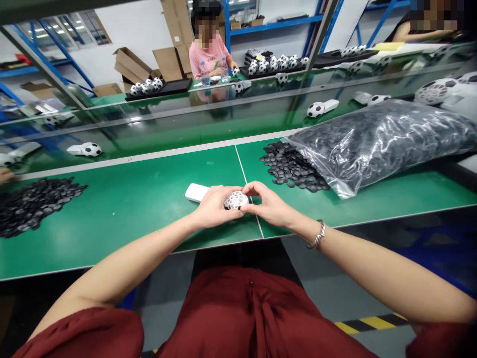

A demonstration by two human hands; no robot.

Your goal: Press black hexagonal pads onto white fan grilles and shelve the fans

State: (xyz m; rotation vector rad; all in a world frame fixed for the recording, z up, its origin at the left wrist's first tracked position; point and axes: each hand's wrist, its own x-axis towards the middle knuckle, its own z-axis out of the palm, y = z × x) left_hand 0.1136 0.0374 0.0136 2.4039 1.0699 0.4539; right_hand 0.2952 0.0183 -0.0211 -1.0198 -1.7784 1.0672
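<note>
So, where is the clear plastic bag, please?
In the head view, the bag lies at right on the green tabletop, its left end beside loose black pieces.

head | head-worn | faces forward, down | green bench (149, 194) close below, blue shelving (276, 24) far

White wall (130, 25) has a window (81, 29) at upper left; blue shelving (276, 24) stands behind; green workbench (145, 191) crosses mid-view; yellow-and-black tape (376, 322) marks grey floor (320, 288).
</note>
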